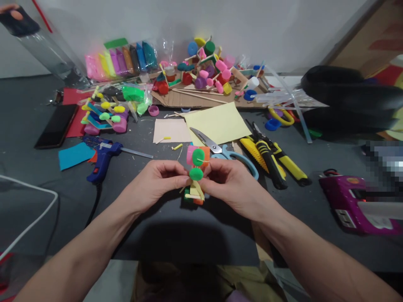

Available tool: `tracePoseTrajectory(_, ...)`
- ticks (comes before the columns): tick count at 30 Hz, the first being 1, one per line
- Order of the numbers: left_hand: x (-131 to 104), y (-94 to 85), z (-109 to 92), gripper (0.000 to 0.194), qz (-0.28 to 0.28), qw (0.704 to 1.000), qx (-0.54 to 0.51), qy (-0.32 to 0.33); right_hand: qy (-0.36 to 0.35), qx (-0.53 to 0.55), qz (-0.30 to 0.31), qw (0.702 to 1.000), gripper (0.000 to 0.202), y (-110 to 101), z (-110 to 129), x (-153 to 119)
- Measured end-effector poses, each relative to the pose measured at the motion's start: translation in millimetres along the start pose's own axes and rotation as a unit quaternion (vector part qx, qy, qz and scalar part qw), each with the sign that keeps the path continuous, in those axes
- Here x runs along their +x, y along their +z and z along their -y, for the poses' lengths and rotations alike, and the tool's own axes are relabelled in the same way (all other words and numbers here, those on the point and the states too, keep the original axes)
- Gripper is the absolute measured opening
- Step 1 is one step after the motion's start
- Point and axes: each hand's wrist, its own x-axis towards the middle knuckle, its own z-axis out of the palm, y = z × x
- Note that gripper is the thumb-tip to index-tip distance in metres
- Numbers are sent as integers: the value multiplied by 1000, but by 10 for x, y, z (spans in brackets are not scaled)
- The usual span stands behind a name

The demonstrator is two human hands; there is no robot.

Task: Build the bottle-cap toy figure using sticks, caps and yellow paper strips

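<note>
Between my two hands, over the dark table, is a small toy car (197, 191) built of sticks, paper and bottle caps, with two green clay discs (196, 173) on top. Pink and orange caps show at its far end, green and orange ones at the near end. My left hand (165, 180) pinches its left side with thumb and fingers. On the right side, my right hand (223, 178) grips it the same way; some fingertips are hidden behind it. Light-blue-handled scissors (241, 161) lie just beyond my right hand. A blue glue gun (105, 157) rests left of my left hand.
Yellow paper (220, 123) and a pink sheet (170, 130) lie ahead. Yellow-black pliers (270, 161) are at right, near a purple power strip (349, 205). Another toy car (105, 115) and a phone (56, 126) sit at left. Cardboard (185, 98) at the back bears several colourful models.
</note>
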Motion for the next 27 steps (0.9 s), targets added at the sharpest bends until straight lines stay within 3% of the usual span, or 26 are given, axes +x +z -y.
tracePoseTrajectory(14, 14, 32, -19, 18, -10, 1000, 21, -3, -4, -17, -29, 999, 18, -18, 1, 35)
tracePoseTrajectory(24, -5, 39, -22, 14, -17, 999, 40, 20, -25, -91, -16, 995, 37, -65, 56, 4)
tracePoseTrajectory(27, -8, 37, -26, 17, -28, 999, 36, 26, -25, -82, -8, 996, 32, -86, 62, -13)
